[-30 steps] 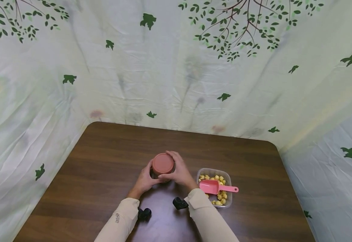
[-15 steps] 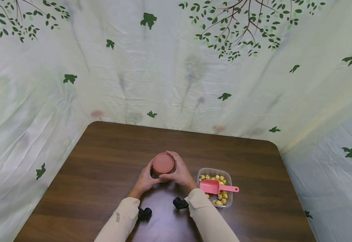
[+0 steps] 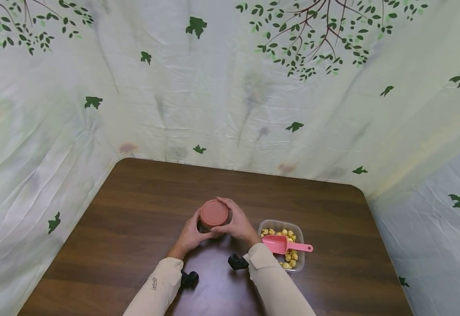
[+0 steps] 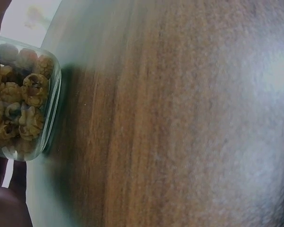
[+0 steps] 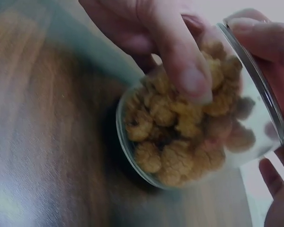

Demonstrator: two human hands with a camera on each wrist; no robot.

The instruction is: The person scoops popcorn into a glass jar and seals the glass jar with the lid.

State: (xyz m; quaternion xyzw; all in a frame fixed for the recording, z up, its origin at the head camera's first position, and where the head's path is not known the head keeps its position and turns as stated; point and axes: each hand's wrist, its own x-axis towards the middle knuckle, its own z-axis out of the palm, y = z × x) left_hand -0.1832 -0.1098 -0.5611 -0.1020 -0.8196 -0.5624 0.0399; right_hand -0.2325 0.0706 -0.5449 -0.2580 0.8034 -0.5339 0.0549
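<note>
A clear jar of caramel popcorn with a reddish lid [image 3: 214,213] stands between both hands near the table's middle. My left hand [image 3: 189,239] grips its left side, while my right hand [image 3: 238,226] grips the right side, fingers curled round near the rim. Seen from the right wrist, a thumb [image 5: 191,78] presses the clear wall of the popcorn jar [image 5: 175,137], and another digit [image 5: 265,40] lies along the lid edge. At the left wrist view's edge, the popcorn jar [image 4: 23,101] appears only in part. Whether its base touches the table is unclear.
Right of the right hand sits a clear plastic tub [image 3: 302,259] of popcorn, with a pink scoop [image 3: 279,244] lying across it, its handle over the right rim. The brown wooden table [image 3: 143,197] meets a leaf-patterned curtain [image 3: 222,109] at the back.
Both hands keep their grip on the jar, with barely any movement. The view has shifted very slightly; the tub and scoop stay where they were.
</note>
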